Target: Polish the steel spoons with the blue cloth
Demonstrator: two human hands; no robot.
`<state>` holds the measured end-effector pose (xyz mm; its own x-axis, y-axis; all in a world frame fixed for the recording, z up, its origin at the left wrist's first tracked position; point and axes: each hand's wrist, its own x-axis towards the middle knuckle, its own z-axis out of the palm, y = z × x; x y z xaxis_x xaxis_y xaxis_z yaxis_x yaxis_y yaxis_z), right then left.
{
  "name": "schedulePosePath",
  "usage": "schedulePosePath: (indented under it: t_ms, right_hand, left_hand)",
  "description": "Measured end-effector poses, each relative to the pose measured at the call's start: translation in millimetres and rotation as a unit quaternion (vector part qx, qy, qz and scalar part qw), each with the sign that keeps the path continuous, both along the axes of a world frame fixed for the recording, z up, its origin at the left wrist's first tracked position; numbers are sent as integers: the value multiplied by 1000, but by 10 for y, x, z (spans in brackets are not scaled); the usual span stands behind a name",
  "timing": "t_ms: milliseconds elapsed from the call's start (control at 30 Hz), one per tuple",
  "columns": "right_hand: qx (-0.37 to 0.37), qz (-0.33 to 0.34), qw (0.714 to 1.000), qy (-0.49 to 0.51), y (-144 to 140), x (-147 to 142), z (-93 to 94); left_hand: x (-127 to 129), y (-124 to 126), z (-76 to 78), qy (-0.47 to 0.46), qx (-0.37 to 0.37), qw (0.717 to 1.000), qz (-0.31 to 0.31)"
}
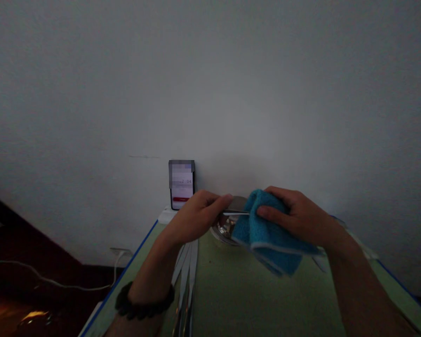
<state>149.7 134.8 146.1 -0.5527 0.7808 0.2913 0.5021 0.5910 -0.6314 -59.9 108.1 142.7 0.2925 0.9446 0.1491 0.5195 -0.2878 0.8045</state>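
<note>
My left hand (pixel 203 213) is closed, its thumb and fingers pinching one end of a thin metal utensil (pixel 236 213). Only a short bright strip of it shows, so its exact kind is hard to make out. The other end goes into a blue cloth (pixel 266 234), which my right hand (pixel 294 213) grips, thumb pressed on top. Folds of the cloth hang below my right hand. Behind and beneath both hands stands a shiny metal bowl (pixel 224 231), partly covered by them. Several table knives (pixel 184 285) lie side by side near my left forearm.
A phone (pixel 182 185) leans upright against the wall (pixel 231 93) at the back of the green table (pixel 249 299). A pale object (pixel 320 263) lies partly hidden by my right wrist. Left of the table, a white cable (pixel 56 283) runs to a wall socket.
</note>
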Motion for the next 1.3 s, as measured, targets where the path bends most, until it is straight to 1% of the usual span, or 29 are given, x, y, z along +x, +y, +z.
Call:
schedulePosePath:
  t_ms: [67,167,267,367,467,533,567,600,667,700,733,767,800,833,900,967,1100,1233,1300]
  right_hand:
    - [20,2,1000,-12,-21,-80,-2]
    - [22,15,999,-22,-44,-137,-2]
    - [7,28,999,-23,-41,-104,5]
    - [-28,46,999,-7,-15,-32,6]
    - [-78,37,995,54,16,8,-15]
    - [-128,10,981,147,32,-21,-41]
    - [-160,-8,964,211,37,-58,-56]
    - [-192,-27,939,285,40,-110,-71]
    - [-253,-61,861,436,34,-246,-98]
    - [-270,-78,811,513,25,-323,-108]
    - [-295,-86,768,562,11,-397,-118]
    - [-318,-80,740,588,-5,-464,-126]
    - [-322,-76,726,603,-23,-521,-132]
    - [-323,-71,721,609,-41,-564,-138]
    - [-311,-66,723,613,-67,-612,-149]
    - [-300,-71,716,626,-72,-618,-157]
    - [-296,-73,677,670,-26,-567,-156]
    - [-323,-63,640,695,80,-476,-143]
    - [-321,-62,627,708,119,-437,-132]
  left_hand:
    - [-5,18,-22,4,0,1000,3]
    - [-21,22,-26,26,-7,1000,4]
    - [-24,-1,0,40,-28,998,-38]
    - [-31,-22,19,27,-44,994,-92]
    - [-90,-12,3,-7,-50,993,-111]
    - [-154,9,-20,-40,-58,991,-110]
    - [-184,18,-28,-57,-61,991,-104]
    - [-207,25,-32,-73,-59,991,-92]
    - [-221,21,-19,-81,-42,994,-59]
    - [-208,9,-3,-68,-28,996,-42]
    - [-183,-9,18,-45,-13,998,-29]
    - [-146,-34,42,-13,0,1000,-20]
    - [-102,-62,66,20,13,1000,-14]
    - [-53,-93,89,50,23,998,-15]
    - [45,-155,126,95,49,994,-14]
    - [129,-215,146,127,70,989,-15]
    - [228,-331,143,180,74,981,-25]
    - [259,-432,119,239,89,966,-40]
    - [267,-463,120,256,95,962,-34]
